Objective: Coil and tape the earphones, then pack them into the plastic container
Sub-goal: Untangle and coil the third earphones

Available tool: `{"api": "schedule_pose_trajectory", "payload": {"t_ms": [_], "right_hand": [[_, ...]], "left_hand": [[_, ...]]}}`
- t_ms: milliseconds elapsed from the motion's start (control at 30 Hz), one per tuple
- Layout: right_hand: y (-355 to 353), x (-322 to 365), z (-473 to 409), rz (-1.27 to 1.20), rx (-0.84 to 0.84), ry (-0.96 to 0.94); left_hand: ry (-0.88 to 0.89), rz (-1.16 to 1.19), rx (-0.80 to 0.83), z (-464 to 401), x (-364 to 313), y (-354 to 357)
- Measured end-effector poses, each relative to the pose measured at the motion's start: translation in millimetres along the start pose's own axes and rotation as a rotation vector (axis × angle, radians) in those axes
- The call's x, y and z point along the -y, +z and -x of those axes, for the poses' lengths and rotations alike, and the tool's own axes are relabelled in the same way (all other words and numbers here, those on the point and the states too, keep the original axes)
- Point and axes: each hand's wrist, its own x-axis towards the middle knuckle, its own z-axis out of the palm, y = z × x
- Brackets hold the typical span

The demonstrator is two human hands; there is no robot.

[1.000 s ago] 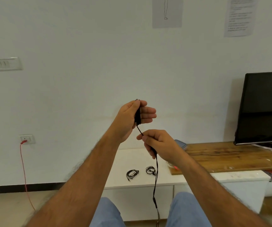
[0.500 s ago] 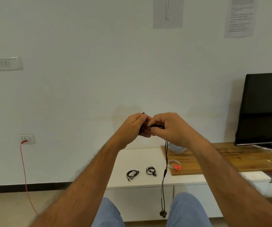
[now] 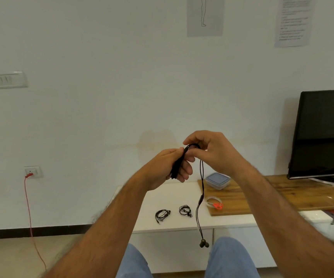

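My left hand holds black earphone cord wound in loops around its fingers, raised in front of the wall. My right hand pinches the same cord just above and to the right of the coil. The loose end of the cord hangs down from my right hand, with both earbuds dangling between my knees. A lidded plastic container sits on the wooden board. A clear tape roll and orange scissors lie at the board's front left corner.
Two coiled black earphones lie on the white cabinet top. A black monitor stands at the right on the board. A red cable hangs from a wall socket at the left.
My right hand came up from below the left, passed over the coil and now sits to its upper right. The hanging cord got shorter and the earbuds rose into view.
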Motion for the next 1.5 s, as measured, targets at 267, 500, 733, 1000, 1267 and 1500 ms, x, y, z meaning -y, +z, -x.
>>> {"api": "schedule_pose_trajectory", "payload": {"t_ms": [267, 500, 733, 1000, 1267, 1500], "right_hand": [[-2, -9, -4, -0.312, -0.017, 0.098], [10, -23, 0, -0.484, -0.063, 0.144], [27, -22, 14, -0.675, 0.0, 0.176], [45, -21, 26, -0.688, -0.015, 0.25], [69, -24, 39, -0.574, 0.035, 0.326], [66, -14, 49, -0.53, 0.212, 0.407]], "left_hand": [[-0.047, 0.167, 0.093, 3, 3, 1], [0.009, 0.239, 0.125, 5, 2, 3], [0.085, 0.294, 0.091, 1, -4, 9], [0.17, 0.262, -0.046, -4, -6, 7], [0.21, 0.344, -0.145, -7, -6, 8], [0.229, 0.279, -0.181, -10, -2, 2]]}}
